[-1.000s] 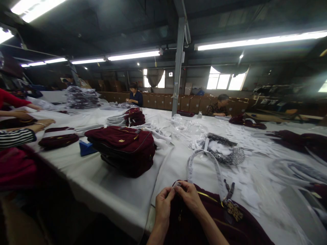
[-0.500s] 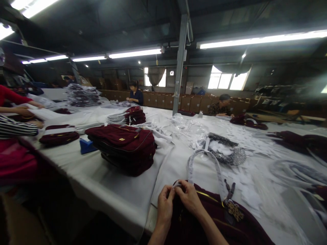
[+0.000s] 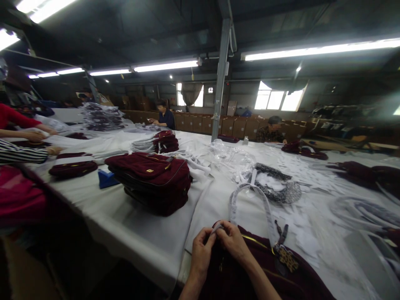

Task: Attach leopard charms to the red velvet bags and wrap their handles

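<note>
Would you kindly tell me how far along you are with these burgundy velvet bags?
Seemingly done: the stack of burgundy velvet bags on the white cloth-covered table. In hand: the left hand and right hand pinch the end of the white-wrapped handle of the burgundy velvet bag at the near edge. Probably left: the loose dark red bags at far right.

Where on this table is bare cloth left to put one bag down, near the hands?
Bare white cloth lies between the stack of maroon bags and the near table edge, left of the left hand. A narrower strip runs between that stack and the wrapped handle. Right of the handle it is crowded with paper scraps.
</note>
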### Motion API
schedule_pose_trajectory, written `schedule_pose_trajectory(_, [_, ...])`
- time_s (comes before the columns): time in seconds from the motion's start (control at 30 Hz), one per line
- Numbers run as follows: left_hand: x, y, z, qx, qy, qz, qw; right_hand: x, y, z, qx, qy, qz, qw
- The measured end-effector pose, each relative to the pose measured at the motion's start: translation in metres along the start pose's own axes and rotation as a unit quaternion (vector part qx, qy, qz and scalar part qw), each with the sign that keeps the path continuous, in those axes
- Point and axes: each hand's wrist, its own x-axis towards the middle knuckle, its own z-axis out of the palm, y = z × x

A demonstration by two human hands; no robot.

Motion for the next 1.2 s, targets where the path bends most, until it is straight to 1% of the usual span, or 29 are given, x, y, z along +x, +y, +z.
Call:
schedule_pose_trajectory(0.1, [0.000, -0.004, 0.001, -0.017, 0.009, -0.008, 1.000, 0.000, -0.002, 0.000, -0.006, 0.003, 0.000, 1.000])
schedule_pose_trajectory(0.23, [0.001, -0.010, 0.002, -0.066, 0.029, -0.030, 0.997, 0.001, -0.002, 0.000, 0.001, -0.002, -0.003, 1.000])
schedule_pose_trajectory(0.33, [0.002, -0.013, 0.002, -0.071, 0.042, -0.032, 0.996, 0.002, 0.000, 0.000, 0.003, 0.000, -0.006, 1.000])
schedule_pose_trajectory(0.4, [0.000, -0.013, 0.003, -0.051, 0.058, -0.025, 0.997, 0.003, 0.001, 0.001, 0.012, 0.008, 0.004, 1.000])
schedule_pose_trajectory(0.47, [-0.002, -0.011, 0.003, 0.000, 0.074, -0.005, 0.997, 0.004, 0.004, 0.002, 0.039, 0.004, 0.034, 0.999])
schedule_pose_trajectory(0.53, [-0.007, -0.008, 0.004, 0.086, 0.084, 0.047, 0.992, 0.004, 0.008, 0.003, 0.078, -0.002, 0.076, 0.994])
schedule_pose_trajectory(0.6, [-0.010, -0.005, 0.005, 0.189, 0.074, 0.121, 0.972, 0.004, 0.012, 0.003, 0.116, 0.006, 0.115, 0.987])
schedule_pose_trajectory(0.7, [-0.013, -0.003, 0.008, 0.322, 0.034, 0.217, 0.921, 0.004, 0.019, 0.003, 0.147, 0.032, 0.144, 0.978])
schedule_pose_trajectory(0.8, [-0.015, -0.005, 0.010, 0.405, 0.015, 0.273, 0.873, 0.004, 0.021, 0.003, 0.152, 0.045, 0.140, 0.977])
schedule_pose_trajectory(0.87, [-0.017, -0.008, 0.011, 0.439, 0.020, 0.288, 0.851, 0.004, 0.021, 0.003, 0.147, 0.043, 0.128, 0.980])
schedule_pose_trajectory(0.9, [-0.018, -0.009, 0.012, 0.449, 0.020, 0.289, 0.845, 0.004, 0.021, 0.003, 0.134, 0.044, 0.116, 0.983])
schedule_pose_trajectory(0.97, [-0.020, -0.009, 0.011, 0.446, 0.010, 0.277, 0.851, 0.004, 0.021, 0.004, 0.102, 0.053, 0.094, 0.989])
schedule_pose_trajectory(1.0, [-0.020, -0.008, 0.010, 0.430, 0.002, 0.262, 0.864, 0.003, 0.022, 0.004, 0.089, 0.058, 0.087, 0.991])
schedule_pose_trajectory(1.07, [-0.018, -0.005, 0.008, 0.369, 0.011, 0.199, 0.908, 0.002, 0.023, 0.004, 0.080, 0.058, 0.086, 0.991])
schedule_pose_trajectory(1.13, [-0.015, -0.002, 0.006, 0.298, 0.044, 0.112, 0.947, 0.001, 0.023, 0.003, 0.089, 0.047, 0.085, 0.991])
schedule_pose_trajectory(1.2, [-0.010, 0.000, 0.004, 0.264, 0.061, 0.063, 0.961, -0.001, 0.023, 0.002, 0.100, 0.041, 0.073, 0.991])
